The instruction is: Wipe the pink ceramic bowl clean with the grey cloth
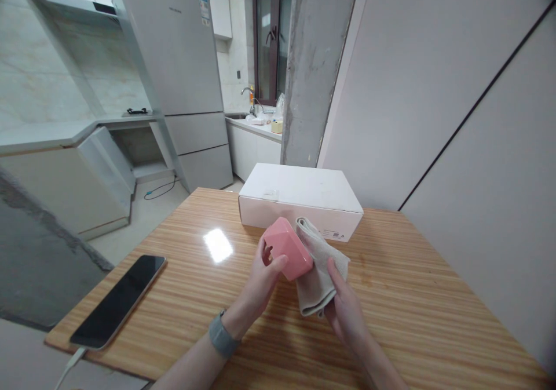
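Note:
My left hand (264, 271) grips a small pink plastic box-like object (289, 248) with a notched opening on its left side; its exact kind I cannot make out. Folded in my right hand (345, 303) is a light grey cloth (319, 274), with the thumb on top and the other fingers mostly hidden under it. The cloth's left edge meets the right side of the pink object. Both are held above the wooden table (391, 320), in front of a white cardboard box (299, 190).
A black phone (119, 300) with a white charging cable (72, 367) lies at the table's left edge. A pale wall (434, 88) borders the right side. Behind stand a grey refrigerator (178, 59), a sink counter with a faucet (251, 97), and a rough concrete column (315, 59).

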### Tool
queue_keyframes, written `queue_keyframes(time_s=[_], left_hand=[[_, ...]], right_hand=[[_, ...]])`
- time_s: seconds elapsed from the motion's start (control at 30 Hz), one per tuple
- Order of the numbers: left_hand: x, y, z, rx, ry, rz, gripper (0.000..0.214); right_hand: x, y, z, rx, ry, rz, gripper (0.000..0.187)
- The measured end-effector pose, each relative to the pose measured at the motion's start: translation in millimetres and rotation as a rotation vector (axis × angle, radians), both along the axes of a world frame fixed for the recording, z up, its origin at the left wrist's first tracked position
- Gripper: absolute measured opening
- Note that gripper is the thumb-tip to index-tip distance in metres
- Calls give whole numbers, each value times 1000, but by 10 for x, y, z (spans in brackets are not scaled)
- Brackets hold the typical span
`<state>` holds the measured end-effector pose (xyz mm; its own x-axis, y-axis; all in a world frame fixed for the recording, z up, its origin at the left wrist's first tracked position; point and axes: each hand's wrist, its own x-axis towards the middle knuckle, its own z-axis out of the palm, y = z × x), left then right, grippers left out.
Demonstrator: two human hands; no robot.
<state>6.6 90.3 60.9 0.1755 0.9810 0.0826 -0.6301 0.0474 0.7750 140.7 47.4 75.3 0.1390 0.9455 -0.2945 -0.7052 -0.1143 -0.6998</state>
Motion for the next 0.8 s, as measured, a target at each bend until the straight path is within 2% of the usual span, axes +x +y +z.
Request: queue_keyframes(time_s=[0.2,0.3,0.43,0.6,0.8], left_hand=[[-14,-28,32,-39,127,-128,69],[-21,-24,54,-61,77,-201,66],[-15,-2,81,-185,-15,-264,51],[-20,-11,110,-186,-29,-262,41],[-14,-27,86,-119,-17,-153,56]], right_hand=[[83,20,-28,-16,-11,-15,48],[94,29,-24,-41,-20,-30,50],[84,33,1,-25,-19,-17,50],[73,23,26,45,-62,19,45],[78,25,-9,16,-50,15,48]])
